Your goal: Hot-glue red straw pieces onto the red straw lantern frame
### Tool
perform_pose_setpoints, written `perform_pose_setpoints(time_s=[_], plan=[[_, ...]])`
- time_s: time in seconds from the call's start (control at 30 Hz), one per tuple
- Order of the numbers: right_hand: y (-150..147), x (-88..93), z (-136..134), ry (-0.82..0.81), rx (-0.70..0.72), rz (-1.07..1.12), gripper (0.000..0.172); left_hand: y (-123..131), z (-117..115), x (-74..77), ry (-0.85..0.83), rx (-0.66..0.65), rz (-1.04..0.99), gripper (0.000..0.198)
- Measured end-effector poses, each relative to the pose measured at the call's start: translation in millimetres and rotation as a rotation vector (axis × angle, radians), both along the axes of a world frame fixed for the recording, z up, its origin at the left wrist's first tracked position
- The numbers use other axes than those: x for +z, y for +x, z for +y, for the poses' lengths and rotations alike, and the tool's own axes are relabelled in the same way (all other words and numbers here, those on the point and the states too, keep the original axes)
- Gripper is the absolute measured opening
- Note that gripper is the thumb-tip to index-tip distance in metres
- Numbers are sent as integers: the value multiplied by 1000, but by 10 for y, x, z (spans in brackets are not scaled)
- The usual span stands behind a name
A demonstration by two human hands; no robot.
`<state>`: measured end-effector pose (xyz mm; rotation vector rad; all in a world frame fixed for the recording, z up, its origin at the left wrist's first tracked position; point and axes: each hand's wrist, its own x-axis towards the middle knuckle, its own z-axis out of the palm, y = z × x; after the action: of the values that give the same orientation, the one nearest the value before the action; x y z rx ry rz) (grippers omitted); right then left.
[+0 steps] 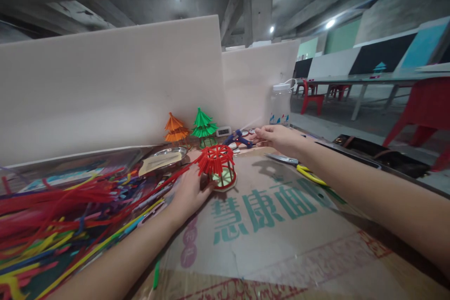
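My left hand is closed around the lower left side of a small model pavilion. The model has a red fringed roof, dark posts and a pale green base; my thumb rests by the base. Farther right, my right hand is held with its fingers curled together in a pinch. Its fingertips are beside the handle of a blue glue gun; whether they touch it, or hold anything small, I cannot make out. Under my right forearm lie scissors with yellow handles, blades pointing left.
Behind the pavilion stand an orange tiered model and a green one, near a small digital display. A metal dish sits left of them. Colourful pipe cleaners cover the left side. A clear plastic jar stands behind my right hand.
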<state>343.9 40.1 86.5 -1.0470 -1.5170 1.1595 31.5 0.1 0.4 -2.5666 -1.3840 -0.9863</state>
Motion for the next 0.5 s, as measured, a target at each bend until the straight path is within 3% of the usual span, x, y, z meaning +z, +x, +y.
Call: perform_pose_setpoints(time_s=[0.13, 0.27, 0.37, 0.5], plan=[[22, 3, 21, -63, 95, 78, 21, -1, 1, 4, -2, -2, 6, 21], [56, 83, 18, -96, 47, 167, 20, -1, 5, -2, 15, 8, 2, 23], [97, 191, -50, -67, 24, 114, 27, 9, -1, 7, 22, 0, -5, 24], [163, 287, -145, -88, 113, -107, 34, 16, -7, 17, 24, -35, -19, 25]])
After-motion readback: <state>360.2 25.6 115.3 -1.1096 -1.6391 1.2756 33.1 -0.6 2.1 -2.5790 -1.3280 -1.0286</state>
